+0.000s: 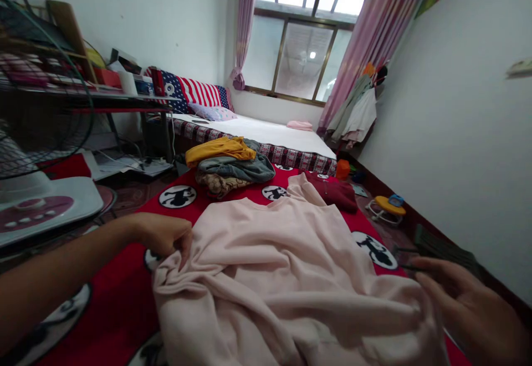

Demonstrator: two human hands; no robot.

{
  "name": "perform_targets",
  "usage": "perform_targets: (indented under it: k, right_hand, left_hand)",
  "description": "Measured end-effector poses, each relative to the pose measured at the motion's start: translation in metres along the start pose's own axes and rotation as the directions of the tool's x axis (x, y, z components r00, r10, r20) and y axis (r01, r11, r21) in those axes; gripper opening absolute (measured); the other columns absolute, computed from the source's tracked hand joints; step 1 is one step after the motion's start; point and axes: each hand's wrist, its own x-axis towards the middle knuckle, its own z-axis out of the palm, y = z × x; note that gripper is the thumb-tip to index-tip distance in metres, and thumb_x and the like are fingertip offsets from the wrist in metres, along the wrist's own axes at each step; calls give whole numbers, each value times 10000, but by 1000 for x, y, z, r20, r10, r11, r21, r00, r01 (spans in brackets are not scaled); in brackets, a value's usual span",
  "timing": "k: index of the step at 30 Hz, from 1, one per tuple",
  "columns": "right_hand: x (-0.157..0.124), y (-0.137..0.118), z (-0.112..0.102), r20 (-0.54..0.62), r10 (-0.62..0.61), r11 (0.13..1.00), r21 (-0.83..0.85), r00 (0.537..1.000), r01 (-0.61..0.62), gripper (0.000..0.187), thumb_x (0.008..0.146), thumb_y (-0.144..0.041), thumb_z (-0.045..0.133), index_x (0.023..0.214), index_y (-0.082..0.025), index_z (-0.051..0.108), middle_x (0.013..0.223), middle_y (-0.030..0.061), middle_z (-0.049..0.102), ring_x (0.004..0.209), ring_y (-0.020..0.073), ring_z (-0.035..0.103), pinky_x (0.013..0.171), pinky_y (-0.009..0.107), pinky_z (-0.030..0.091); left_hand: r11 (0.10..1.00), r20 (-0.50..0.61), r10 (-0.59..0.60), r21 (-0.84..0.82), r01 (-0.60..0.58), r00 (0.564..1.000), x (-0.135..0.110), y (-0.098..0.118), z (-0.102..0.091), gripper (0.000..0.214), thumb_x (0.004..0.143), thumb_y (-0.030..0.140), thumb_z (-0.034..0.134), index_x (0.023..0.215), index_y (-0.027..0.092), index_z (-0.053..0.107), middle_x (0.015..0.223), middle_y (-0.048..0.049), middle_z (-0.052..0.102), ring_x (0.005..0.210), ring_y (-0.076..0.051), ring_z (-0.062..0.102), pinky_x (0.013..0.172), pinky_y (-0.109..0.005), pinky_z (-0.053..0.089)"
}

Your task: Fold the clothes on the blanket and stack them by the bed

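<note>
A pale pink long-sleeved sweatshirt [266, 244] lies spread and wrinkled on a red blanket [112, 299] with black-and-white round patches. My left hand [168, 236] is closed on bunched fabric at the sweatshirt's left side. At the right, my right hand [469, 305] is blurred, raised beside the sweatshirt's right edge. A thin dark thing [409, 267] sticks out from between its thumb and fingers; I cannot make out what it is. The lower part of the sweatshirt runs out of view.
Folded clothes [235, 161] are piled beyond the sweatshirt, with a dark red garment [338, 191] to their right. A white fan [45, 205] stands close at left, before a cluttered desk [124, 97]. A bed [257, 128] lies behind; a yellow stool [387, 206] is at right.
</note>
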Motion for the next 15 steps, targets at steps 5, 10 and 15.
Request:
perform_targets:
  k: [5, 10, 15]
  right_hand:
    - [17, -83, 32, 158, -159, 943, 317, 974, 102, 334, 767, -497, 562, 956, -250, 685, 1046, 75, 680, 786, 237, 679, 624, 336, 531]
    - [43, -77, 130, 294, -76, 983, 185, 953, 22, 587, 756, -357, 585, 1304, -153, 535, 1426, 185, 426, 978, 266, 656, 866, 391, 506]
    - [42, -46, 192, 338, 216, 976, -104, 916, -191, 937, 753, -480, 635, 1507, -103, 225, 1390, 234, 470, 1211, 359, 531, 921, 443, 448]
  left_hand:
    - [993, -429, -67, 60, 102, 901, 19, 17, -16, 382, 673, 192, 429, 875, 160, 751, 853, -46, 722, 817, -206, 654, 745, -243, 496]
    - [930, -726, -140, 138, 342, 673, 62, 12, -5, 591, 800, 389, 513, 1339, 149, 544, 1241, -140, 605, 1094, -283, 588, 942, -348, 449]
    - [840, -776, -227, 150, 522, 588, 100, -8, 35, 814, 769, 459, 636, 1485, 199, 350, 1363, -181, 470, 1171, -366, 511, 969, -447, 423]
